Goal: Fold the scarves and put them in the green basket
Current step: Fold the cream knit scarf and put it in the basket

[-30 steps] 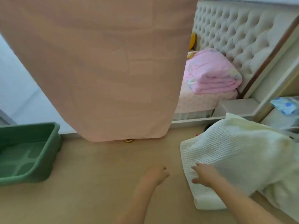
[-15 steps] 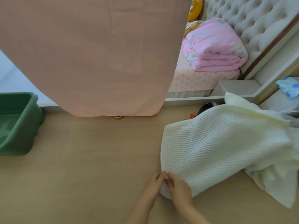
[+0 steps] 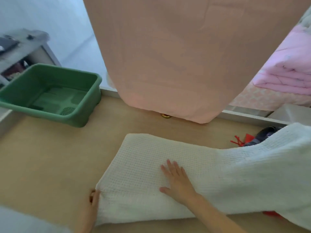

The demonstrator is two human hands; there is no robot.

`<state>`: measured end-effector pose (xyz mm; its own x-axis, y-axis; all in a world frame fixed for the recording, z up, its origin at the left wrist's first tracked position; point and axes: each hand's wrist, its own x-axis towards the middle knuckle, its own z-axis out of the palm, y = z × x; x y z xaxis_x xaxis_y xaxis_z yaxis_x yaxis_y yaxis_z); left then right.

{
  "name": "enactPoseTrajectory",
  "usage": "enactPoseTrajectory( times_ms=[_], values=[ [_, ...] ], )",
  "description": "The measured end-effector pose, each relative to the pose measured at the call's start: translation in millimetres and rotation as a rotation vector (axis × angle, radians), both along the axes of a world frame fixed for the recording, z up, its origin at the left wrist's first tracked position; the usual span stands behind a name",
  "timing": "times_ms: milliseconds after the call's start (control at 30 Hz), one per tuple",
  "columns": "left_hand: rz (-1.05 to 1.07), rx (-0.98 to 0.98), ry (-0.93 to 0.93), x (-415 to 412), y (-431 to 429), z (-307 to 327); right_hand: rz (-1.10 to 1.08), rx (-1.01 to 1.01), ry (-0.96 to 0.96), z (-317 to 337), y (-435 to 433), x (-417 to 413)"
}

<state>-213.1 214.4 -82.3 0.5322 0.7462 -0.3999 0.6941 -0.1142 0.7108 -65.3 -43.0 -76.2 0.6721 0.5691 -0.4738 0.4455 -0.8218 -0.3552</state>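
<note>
Pressing scarf [image 3: 151, 167] edge, hand [image 3: 178, 184] flat

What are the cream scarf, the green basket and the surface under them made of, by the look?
Cream waffle-knit scarf: soft knitted fabric, likely cotton or acrylic; a grid of small cells shows, matte.
Green rectangular basket: moulded plastic, smooth with a slight sheen; rounded rim and a perforated patch in its floor.
Tan surface: smooth and matte, probably laminate or wood-look board; no clear grain shows.
</note>
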Motion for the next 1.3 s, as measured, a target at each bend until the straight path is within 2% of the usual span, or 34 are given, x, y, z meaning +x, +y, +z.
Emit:
enactPoseTrajectory(
  times_ms=[67,167,233,333,433,567,667,767,900,1033,1100,1300],
  values=[
    [-0.054,-0.082,0.079,-6.1,10.2,2.0,0.078,-0.058,-0.011,-13.3,17.5,-7.7],
    [-0.215,-0.312,0.203,-19.4,21.0,0.6,0.095,-0.103,-0.06,-30.0,48.4,-16.1],
    [-0.236,-0.357,0.182,-32.1,28.6,-4.6,0.099,-0.085,-0.118,-33.7,70.6,-20.5],
    [-0.043,-0.237,0.069,-42.8,56.3,-2.0,0.083,-0.201,-0.071,-37.0,101.5,-26.2],
    [0.011,-0.078,0.045,-52.1,100.7,-0.4,0.099,-0.171,-0.071,-29.6,138.9,-33.5],
    [-0.008,0.199,0.24,-58.2,175.5,2.7,0.187,-0.115,0.014,-20.5,206.8,-52.6],
    [0.044,0.253,0.341,-63.5,233.7,4.4,0.214,-0.116,0.08,-6.5,258.5,-54.7],
    [0.078,0.114,0.32,-70.8,264.8,0.5,0.323,-0.076,0.021,-4.0,298.4,-44.3],
    [0.124,-0.16,0.121,-84.7,265.4,-4.2,0.401,-0.099,0.073,-13.6,333.0,-32.0],
    [-0.058,-0.397,0.069,-109.2,264.4,-1.3,0.393,-0.164,0.059,-19.0,355.1,-36.7],
    [-0.101,-0.341,0.083,-118.0,272.0,-5.2,0.385,-0.184,0.027,-21.5,367.5,-40.5],
    [0.247,0.095,0.039,-120.1,336.2,-6.0,0.399,-0.141,0.004,-21.5,433.4,-43.2]
  ],
)
